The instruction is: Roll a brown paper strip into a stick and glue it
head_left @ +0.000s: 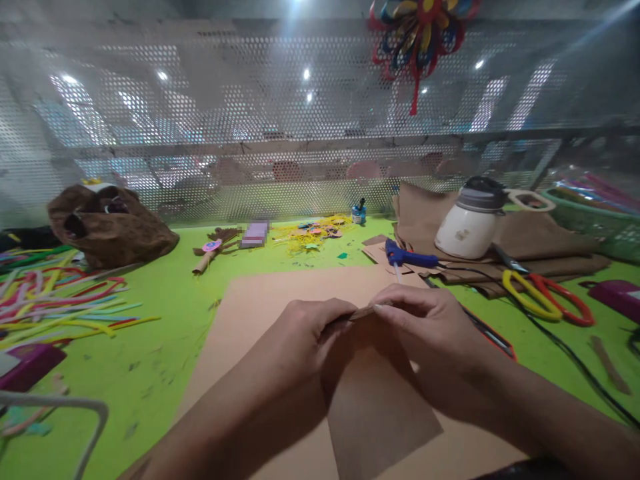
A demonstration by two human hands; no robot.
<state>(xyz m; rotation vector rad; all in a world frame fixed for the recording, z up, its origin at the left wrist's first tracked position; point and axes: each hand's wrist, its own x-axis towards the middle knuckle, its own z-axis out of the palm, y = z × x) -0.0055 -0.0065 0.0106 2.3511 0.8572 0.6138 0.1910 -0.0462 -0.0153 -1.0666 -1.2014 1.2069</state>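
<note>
A brown sheet of paper or thin cloth hangs from my two hands over a large tan sheet on the green table. My left hand is closed on the sheet's upper left edge. My right hand pinches the same top edge on the right, thumb and fingers pressed together. The gripped edge looks folded or rolled between the hands. Just beyond my right hand lies a blue glue gun, its nozzle towards the tan sheet.
Colourful pipe cleaners and a brown bag are at the left. A white bottle stands on brown material at the back right, near scissors with yellow and red handles. A black cord crosses the right side.
</note>
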